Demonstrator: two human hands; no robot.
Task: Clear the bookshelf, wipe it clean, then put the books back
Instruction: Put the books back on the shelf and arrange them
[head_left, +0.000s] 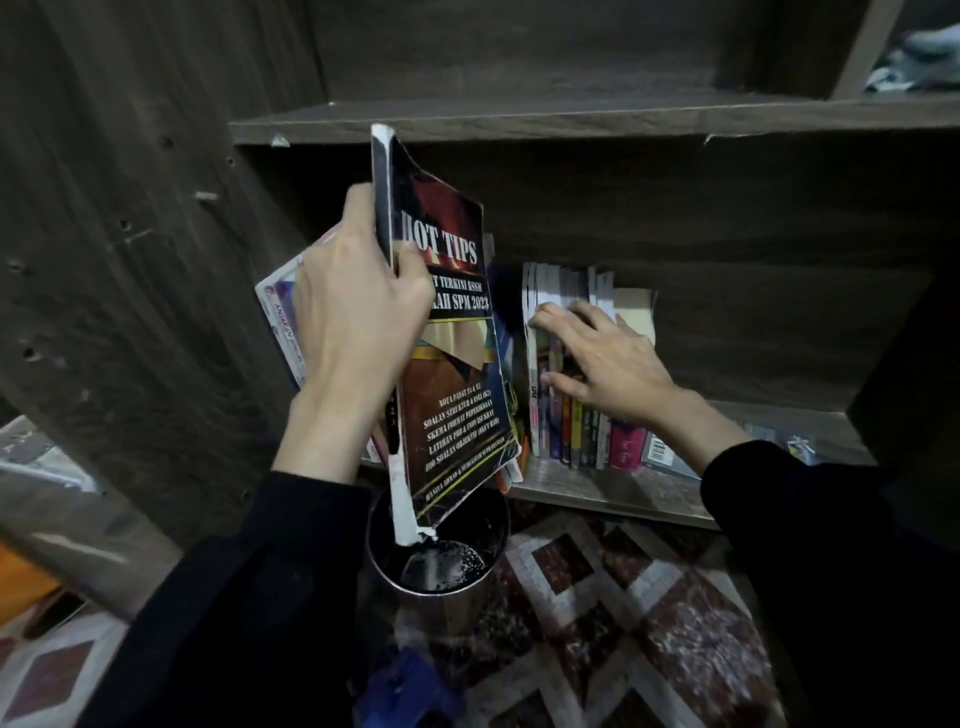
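- At a dark wooden bookshelf (571, 120), the upper board is seen bare, while the lower shelf (597, 491) is shown carrying what is left of the load.
- Below it, a patterned rug (628, 618) is spread over the floor.
- A row of books (574, 434) is stood upright on the lower shelf, spines outward and long axes vertical. It lies ahead and to the right of the person, directly under the right hand and well apart from the left. The right hand is thus judged the nearer for the next lift.
- A metal canister (382, 556) is placed on the rug under the left arm, with what looks like liquid at its bottom.
- A HOT TIPS paperback (454, 374) is held upright clear of the shelf, its torn spine turned to the camera and its lower corner hung over the canister's mouth.
- A second book (283, 325) is partly seen behind the left hand; how it is held cannot be told.
- The left hand (358, 306) is closed round the paperback, thumb on the cover and fingers wrapped behind.
- The right hand (608, 358) is laid open, fingers spread across the tops and spines of the row; nothing is gripped.
- Clearing is judged the step in hand, though this cannot be confirmed.
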